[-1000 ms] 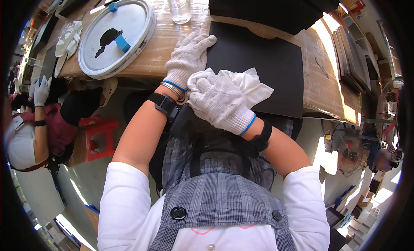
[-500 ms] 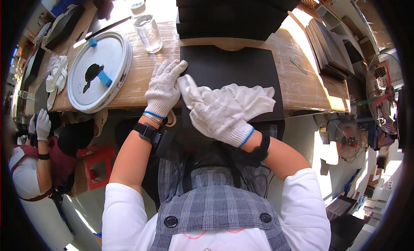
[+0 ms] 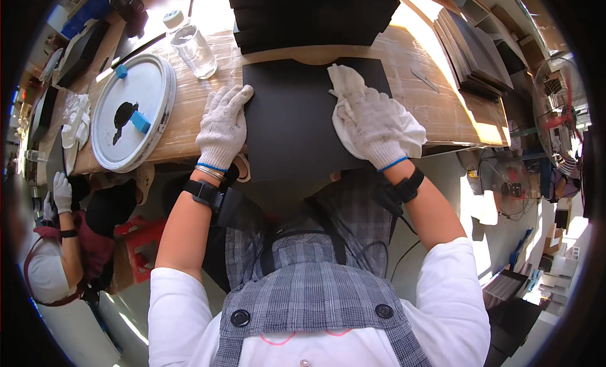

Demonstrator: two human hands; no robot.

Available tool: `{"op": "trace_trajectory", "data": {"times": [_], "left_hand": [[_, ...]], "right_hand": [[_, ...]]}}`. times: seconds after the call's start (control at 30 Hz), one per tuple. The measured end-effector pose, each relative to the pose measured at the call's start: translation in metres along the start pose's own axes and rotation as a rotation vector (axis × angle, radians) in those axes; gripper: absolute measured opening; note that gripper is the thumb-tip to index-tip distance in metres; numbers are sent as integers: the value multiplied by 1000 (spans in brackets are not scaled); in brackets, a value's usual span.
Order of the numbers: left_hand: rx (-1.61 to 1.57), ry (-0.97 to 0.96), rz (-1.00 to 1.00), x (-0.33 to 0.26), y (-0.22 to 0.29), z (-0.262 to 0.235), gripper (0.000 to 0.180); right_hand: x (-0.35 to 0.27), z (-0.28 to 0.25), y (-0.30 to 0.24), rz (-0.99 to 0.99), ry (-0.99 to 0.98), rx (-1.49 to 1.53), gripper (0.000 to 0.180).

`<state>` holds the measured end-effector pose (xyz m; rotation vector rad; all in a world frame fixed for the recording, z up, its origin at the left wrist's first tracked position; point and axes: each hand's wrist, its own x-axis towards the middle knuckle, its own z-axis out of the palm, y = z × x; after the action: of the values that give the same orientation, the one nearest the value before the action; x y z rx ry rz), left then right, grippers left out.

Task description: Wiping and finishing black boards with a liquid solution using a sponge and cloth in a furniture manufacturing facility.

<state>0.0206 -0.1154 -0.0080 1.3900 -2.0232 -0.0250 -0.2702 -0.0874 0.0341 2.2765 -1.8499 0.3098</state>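
Note:
A flat black board (image 3: 287,118) with a shallow notch in its far edge lies before me, its near edge reaching past the table's front. My left hand (image 3: 222,127), in a white knit glove, lies with fingers stretched forward and its fingertips at the board's left edge. Also gloved, my right hand (image 3: 372,124) presses a crumpled white cloth (image 3: 346,82) onto the board's right side. Part of the cloth hangs past the right edge. The fingers lie over the cloth, and the palm is hidden.
Beyond the board rises a stack of black boards (image 3: 315,20). Left of it stand a clear jar (image 3: 194,51) and a round white lid (image 3: 104,124) with blue blocks (image 3: 140,121) and a black smear. More panels (image 3: 473,58) lie right. A co-worker's gloved hand (image 3: 62,191) shows far left.
My right hand has slid the cloth from the board's left side across to its right side. My left hand stays by the left edge; the whole view has shifted slightly.

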Motion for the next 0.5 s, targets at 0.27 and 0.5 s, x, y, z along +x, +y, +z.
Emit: {"op": "trace_trajectory", "data": {"times": [0.27, 0.5], "left_hand": [[-139, 30, 61, -3, -23, 18, 33], [-55, 16, 75, 1, -10, 8, 31]], "right_hand": [[-32, 22, -135, -539, 194, 347, 65], [-91, -25, 51, -237, 117, -29, 51]]}}
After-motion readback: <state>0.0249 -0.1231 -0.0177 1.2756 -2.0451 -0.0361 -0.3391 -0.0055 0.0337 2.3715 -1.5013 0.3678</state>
